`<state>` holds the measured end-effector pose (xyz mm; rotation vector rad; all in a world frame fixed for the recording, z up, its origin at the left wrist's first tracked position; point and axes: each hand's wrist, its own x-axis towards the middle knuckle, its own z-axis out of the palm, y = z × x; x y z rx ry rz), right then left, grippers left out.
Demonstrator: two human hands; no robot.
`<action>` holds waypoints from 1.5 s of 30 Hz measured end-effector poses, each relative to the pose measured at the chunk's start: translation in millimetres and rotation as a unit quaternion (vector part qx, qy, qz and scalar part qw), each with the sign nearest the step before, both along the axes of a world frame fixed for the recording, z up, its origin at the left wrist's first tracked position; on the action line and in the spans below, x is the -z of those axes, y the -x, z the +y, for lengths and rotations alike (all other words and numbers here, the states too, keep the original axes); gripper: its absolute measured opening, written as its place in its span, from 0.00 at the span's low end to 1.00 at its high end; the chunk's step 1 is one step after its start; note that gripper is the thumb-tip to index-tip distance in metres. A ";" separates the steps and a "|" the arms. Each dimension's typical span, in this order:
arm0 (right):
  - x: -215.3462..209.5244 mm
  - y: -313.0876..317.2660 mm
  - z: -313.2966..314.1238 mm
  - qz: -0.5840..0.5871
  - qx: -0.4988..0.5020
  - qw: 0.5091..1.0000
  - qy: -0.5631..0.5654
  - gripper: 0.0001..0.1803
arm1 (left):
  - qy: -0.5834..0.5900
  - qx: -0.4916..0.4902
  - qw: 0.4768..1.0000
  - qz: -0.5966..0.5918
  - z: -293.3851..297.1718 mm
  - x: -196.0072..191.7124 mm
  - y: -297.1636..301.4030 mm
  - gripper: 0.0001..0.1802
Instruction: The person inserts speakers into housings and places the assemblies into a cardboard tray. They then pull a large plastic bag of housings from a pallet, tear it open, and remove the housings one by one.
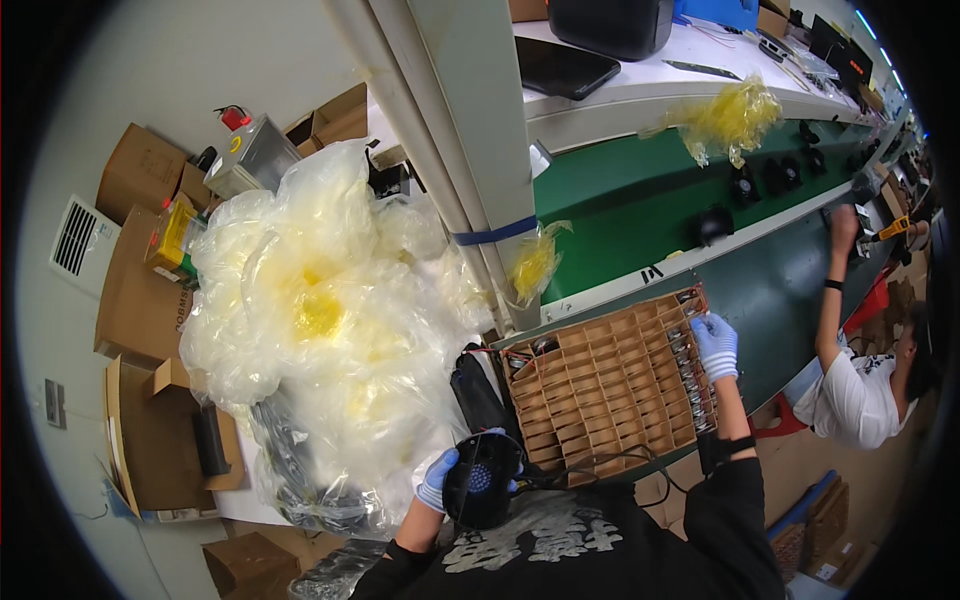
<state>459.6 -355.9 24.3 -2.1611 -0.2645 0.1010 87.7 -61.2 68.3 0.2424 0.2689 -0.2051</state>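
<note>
My left hand [437,480], in a pale blue glove, is closed round the edge of a black rounded housing [482,510] with a perforated round grille, held close to my body. My right hand [715,345], gloved likewise, reaches over the far right corner of a brown cardboard divider grid [600,385]. Its fingers are bent down at the end column, where small round metallic parts with red wires [690,375] sit in the cells; what they pinch, if anything, is hidden. Black cables [610,457] run across the grid's near edge.
A large heap of clear plastic bags [330,290] fills the left side. Beyond a grey post [470,130] runs a green conveyor [620,205] carrying several black housings [714,226] and a yellow plastic bag [735,115]. Another person [860,390] works at the right.
</note>
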 end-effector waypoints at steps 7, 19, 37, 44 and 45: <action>-59.8 89.5 8.5 -0.012 -0.062 0.973 -0.220 0.04 | 0.001 0.053 0.998 -0.027 -11.0 -9.1 4.0 0.49; -71.5 103.7 -12.2 0.243 -0.502 0.820 0.128 0.18 | -0.102 0.053 0.992 0.043 -21.4 -50.3 15.0 0.54; 15.9 83.0 70.7 -0.032 -0.137 0.895 0.423 0.37 | -0.096 -0.003 0.995 -0.006 -15.9 -29.3 21.1 0.52; 7.9 92.9 60.5 -0.046 -0.152 0.962 0.222 0.30 | -0.089 -0.016 0.996 0.025 -8.2 -19.7 20.9 0.48; 2.8 101.2 60.6 0.010 -0.180 0.981 0.071 0.30 | -0.092 -0.022 0.995 0.025 -7.1 -14.2 20.3 0.48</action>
